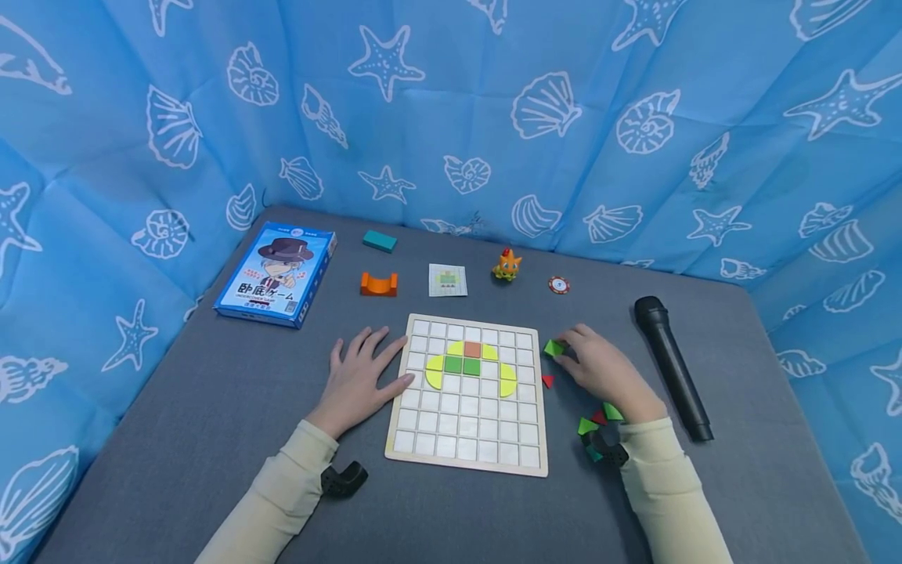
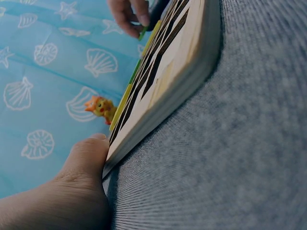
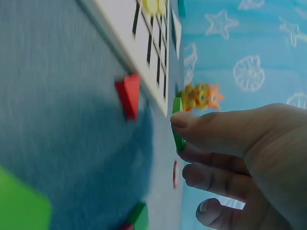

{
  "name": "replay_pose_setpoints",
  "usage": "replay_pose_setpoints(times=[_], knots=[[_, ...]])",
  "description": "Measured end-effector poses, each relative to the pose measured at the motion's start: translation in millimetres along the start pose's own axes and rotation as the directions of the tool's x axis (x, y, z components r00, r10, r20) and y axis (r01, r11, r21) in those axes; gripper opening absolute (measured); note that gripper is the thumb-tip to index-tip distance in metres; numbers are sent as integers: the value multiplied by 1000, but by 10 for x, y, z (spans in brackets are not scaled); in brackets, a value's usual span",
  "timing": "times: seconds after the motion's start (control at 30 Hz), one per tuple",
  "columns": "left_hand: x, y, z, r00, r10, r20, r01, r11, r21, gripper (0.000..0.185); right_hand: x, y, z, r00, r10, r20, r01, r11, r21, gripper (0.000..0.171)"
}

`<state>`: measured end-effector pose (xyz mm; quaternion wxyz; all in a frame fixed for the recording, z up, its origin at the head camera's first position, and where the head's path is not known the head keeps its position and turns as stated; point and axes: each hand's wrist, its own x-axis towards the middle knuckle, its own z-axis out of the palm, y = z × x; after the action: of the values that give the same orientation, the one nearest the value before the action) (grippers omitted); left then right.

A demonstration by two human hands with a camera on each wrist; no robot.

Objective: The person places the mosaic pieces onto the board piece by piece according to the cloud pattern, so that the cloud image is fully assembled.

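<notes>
At far left, a blue-and-white printed cardboard box (image 1: 275, 274). Next, the left hand (image 1: 355, 384), open, fingers spread, thumb touching the left edge of a square pale wooden board (image 1: 493, 464) with white cells, lying between both hands. On it, rounded yellow pieces (image 1: 434, 380), two green squares (image 1: 453, 364) and one reddish-brown square (image 1: 472, 349). Just off its right edge, a small red triangular piece (image 1: 547, 381); near that, a flat green piece (image 1: 553, 348), pinched between thumb and fingers of the right hand (image 1: 607, 374). At far right, a black handheld microphone (image 1: 672, 368).
</notes>
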<state>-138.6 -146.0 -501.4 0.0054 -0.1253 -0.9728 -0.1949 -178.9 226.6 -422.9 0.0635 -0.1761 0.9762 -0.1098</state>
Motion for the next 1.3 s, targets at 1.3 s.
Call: replay_pose_setpoints(times=[1.3], knots=[[-3, -1, 11, 1000, -4, -29, 5, 999, 41, 64, 92, -738, 306, 939, -336, -69, 331, 941, -74, 21]])
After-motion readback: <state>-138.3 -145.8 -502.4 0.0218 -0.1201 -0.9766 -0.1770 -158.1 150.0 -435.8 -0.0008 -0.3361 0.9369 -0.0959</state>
